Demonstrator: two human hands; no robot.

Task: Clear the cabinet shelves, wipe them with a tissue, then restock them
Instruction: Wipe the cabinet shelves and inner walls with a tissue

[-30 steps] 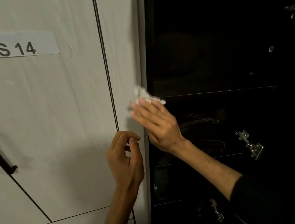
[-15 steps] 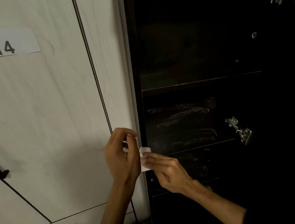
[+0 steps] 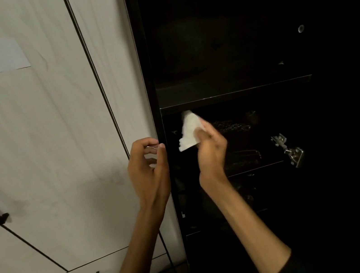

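Head view: tissue going into the dark cabinet [image 3: 228,33].
Right hand [image 3: 210,148] pinches the white tissue [image 3: 189,132] just under the upper shelf [image 3: 236,93], likely to wipe; left hand [image 3: 148,167] loosely curled, holding nothing, at the cabinet's edge.

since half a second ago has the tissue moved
Yes. The tissue in the right hand has gone up and into the dark cabinet, from beside its front edge to just under the shelf.

Crumpled white paper tissue [image 3: 189,132]; matt black cabinet [image 3: 223,33]; shiny metal hinge [image 3: 289,150].
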